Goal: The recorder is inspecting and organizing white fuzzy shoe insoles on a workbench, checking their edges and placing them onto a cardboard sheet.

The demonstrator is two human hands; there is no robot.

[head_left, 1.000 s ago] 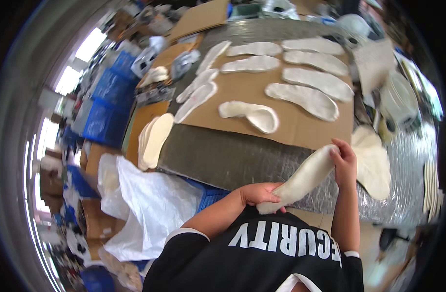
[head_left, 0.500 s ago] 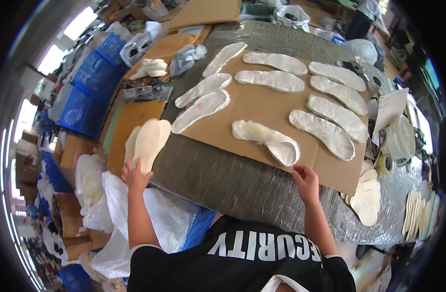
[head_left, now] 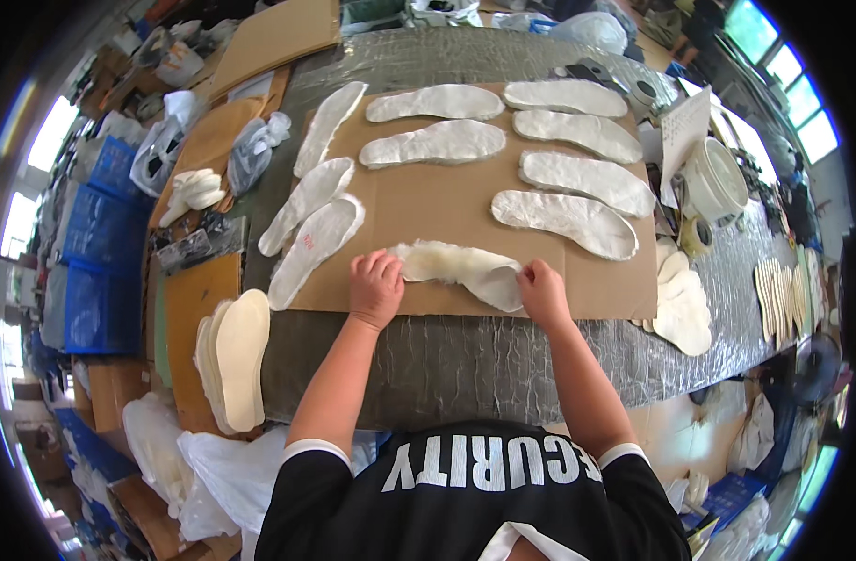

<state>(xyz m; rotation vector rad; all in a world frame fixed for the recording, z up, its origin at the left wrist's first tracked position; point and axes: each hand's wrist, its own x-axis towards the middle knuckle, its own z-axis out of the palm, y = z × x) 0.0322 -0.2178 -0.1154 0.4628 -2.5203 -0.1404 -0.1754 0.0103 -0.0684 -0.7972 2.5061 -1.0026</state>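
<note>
A fluffy cream fleece insole lies across the near edge of a brown cardboard sheet, its right end twisted so that a smoother face shows. My left hand is closed at its left end, fingers bent over the edge. At the opposite end my right hand pinches the tip between thumb and fingers. Several white fleece insoles are laid out around the sheet, some overhanging its left side. One of these, an insole with a red mark, rests just beyond my left hand.
A stack of cream insoles sits at the table's left edge, and more cream insole pieces lie right of the cardboard. A white bucket and a tape roll stand at the right. Blue crates are stacked far left.
My left hand has left the cream insole stack and moved right to the fleece insole's left end. The right hand now pinches its other end. The head view has shifted.
</note>
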